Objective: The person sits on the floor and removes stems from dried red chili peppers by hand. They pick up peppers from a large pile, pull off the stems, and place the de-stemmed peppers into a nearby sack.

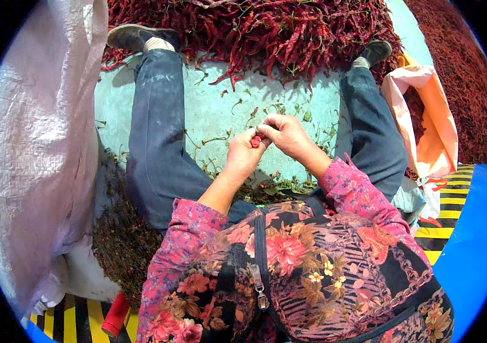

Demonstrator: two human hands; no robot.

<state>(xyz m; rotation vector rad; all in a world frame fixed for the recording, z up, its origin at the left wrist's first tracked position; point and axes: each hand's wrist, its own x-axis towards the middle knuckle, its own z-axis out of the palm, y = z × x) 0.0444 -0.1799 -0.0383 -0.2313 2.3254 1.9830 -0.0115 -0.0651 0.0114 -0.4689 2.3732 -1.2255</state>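
My left hand (244, 152) is closed around a dried red chili pepper (255, 141), most of which is hidden in the fist. From the right, my right hand (287, 135) meets it with thumb and forefinger pinched at the pepper's upper end. What exactly sits between those fingertips is too small to make out. Both hands hover between my spread legs, over a pale green surface (209, 107) strewn with loose chili stems (217, 139). Beyond them lies a large heap of dried red chilies (269, 36).
A tall white woven sack (42, 141) stands at left, beside a pile of dry stems (121, 244). An open-mouthed sack (440, 128) with red contents is by my right leg. Another chili heap (457, 85) rises behind it. A red cylinder (116, 315) lies near yellow-black floor stripes (70, 319).
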